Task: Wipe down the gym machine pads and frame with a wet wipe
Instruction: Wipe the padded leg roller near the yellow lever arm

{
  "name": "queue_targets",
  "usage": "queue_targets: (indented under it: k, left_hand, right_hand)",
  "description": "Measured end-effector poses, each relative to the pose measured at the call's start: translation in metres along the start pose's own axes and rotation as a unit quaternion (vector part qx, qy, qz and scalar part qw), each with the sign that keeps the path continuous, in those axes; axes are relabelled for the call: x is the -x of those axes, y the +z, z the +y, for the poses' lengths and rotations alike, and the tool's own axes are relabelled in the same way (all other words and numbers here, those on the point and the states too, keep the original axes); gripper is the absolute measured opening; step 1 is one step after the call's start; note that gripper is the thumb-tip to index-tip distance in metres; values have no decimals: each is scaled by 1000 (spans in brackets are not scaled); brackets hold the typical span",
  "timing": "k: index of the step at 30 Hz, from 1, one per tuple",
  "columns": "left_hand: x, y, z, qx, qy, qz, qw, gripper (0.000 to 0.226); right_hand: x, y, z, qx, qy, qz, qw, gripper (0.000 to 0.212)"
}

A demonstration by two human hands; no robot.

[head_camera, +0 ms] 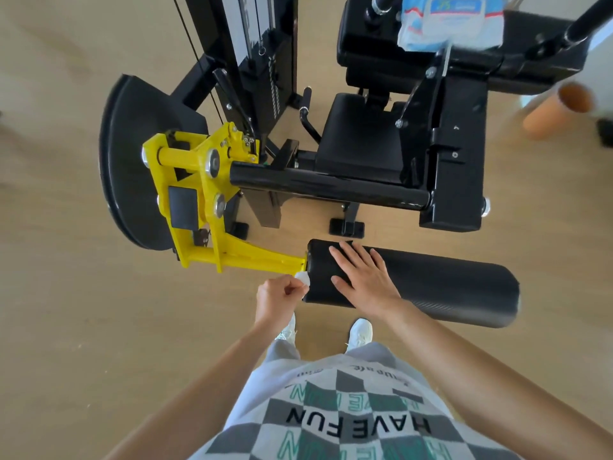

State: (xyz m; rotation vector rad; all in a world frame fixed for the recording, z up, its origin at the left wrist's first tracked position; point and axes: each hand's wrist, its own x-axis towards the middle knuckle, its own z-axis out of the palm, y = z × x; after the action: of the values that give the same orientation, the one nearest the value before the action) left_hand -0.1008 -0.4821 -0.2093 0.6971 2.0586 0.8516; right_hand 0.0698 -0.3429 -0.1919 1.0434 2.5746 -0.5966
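A black roller pad (441, 287) lies across the lower middle, fixed at its left end to a yellow frame arm (252, 258). My right hand (361, 277) rests flat on the pad's left part, fingers spread. My left hand (278, 298) pinches a small white wet wipe (303, 278) against the pad's left end, where it meets the yellow arm. Further back stand the black seat pad (358, 134) and a glossy black bar (328, 185).
A pack of wet wipes (454, 18) lies on the upper black pad (374, 44) at the top. The weight stack (262, 54) rises at the back left, with a black curved guard (132, 171) at the left. An orange tube (557, 111) lies on the wooden floor at right.
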Motion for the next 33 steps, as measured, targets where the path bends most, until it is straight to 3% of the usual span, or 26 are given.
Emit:
queue_targets:
  k: [5,9,13,16,18,20,25,33]
  left_hand:
    - [3,-11,-3,37,-32,-32,998,21]
    - [-20,-24,18,71,-41,47,996,15]
    - [-38,-16,30,73,-36,39,996,26]
    - [-37,-3,29,48,-22,2,999,2]
    - [-33,2,21,48,-17,2,999,16]
    - [-24,2,15,44,-18,5,999,16]
    - [-1,0,-2,10,23,-16,1000,44]
    - [8,-12,-9,2,8,-27,1000,46]
  right_hand:
    - [-13,-5,5,7,-5,3,1000,64]
    - [-18,-14,4,-2,7,-28,1000,60]
    - [-3,-18,-5,1,-13,27,1000,60]
    - [11,-6,-10,0,-33,11,999,67]
    - [12,1,-7,21,-33,-6,999,74]
    - [9,4,-3,25,-33,-14,999,77]
    - [-8,-5,4,-20,-26,-29,999,77]
    - [-23,-20,6,-87,-4,-56,995,73]
